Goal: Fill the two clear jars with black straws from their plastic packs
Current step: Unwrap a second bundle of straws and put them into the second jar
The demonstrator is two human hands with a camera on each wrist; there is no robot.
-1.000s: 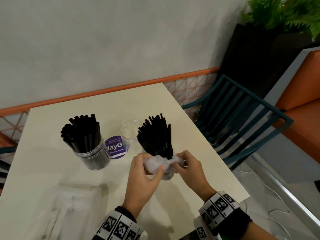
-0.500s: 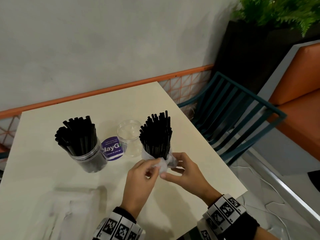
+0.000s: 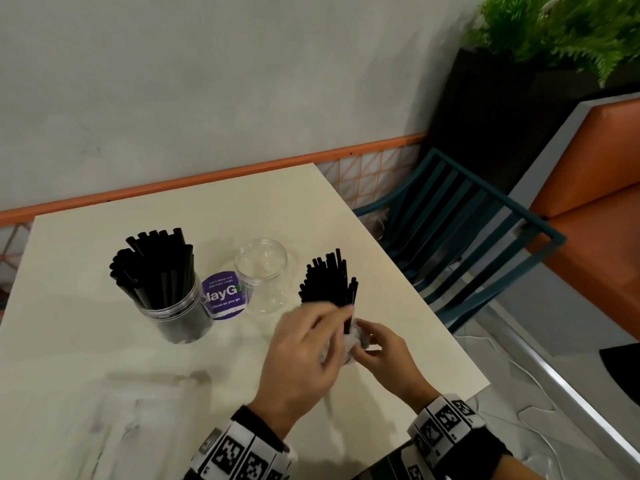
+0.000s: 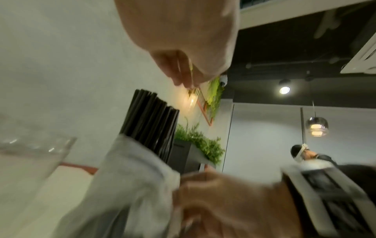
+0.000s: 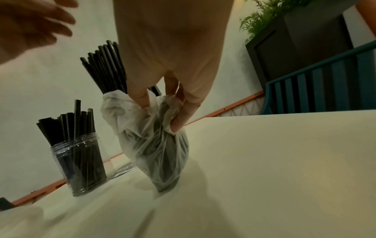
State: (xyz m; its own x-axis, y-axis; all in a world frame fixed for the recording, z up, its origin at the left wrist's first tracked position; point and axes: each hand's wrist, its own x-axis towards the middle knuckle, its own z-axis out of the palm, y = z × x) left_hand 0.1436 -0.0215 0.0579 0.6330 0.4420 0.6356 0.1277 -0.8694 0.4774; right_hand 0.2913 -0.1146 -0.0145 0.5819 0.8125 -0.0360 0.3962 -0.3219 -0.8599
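Your left hand (image 3: 298, 358) hovers nearest you, just in front of the pack (image 5: 154, 145); fingers loosely spread and blurred, holding nothing that shows, and contact with the pack cannot be told; your right hand (image 3: 384, 351) is just right of the pack, thumb and fingers (image 5: 140, 98) pinching the bunched plastic at its neck; the pack stands upright on the table (image 3: 86, 358), base touching the top, near the table's right edge; black straws (image 3: 329, 282) stick up out of the pack's open top, lower ends visible through the plastic; the plastic is crumpled down around their middle; just beyond and left of the pack stands a clear jar (image 3: 261, 271), open, no straws in it; touching its left side, a purple round sticker (image 3: 223, 294) lies flat on the table; left of the sticker a second jar (image 3: 176, 313) is packed with black straws fanning out above its rim; far right of the pack, off the table, a teal chair (image 3: 460, 230); beyond that a planter (image 3: 561, 32) with green fronds.
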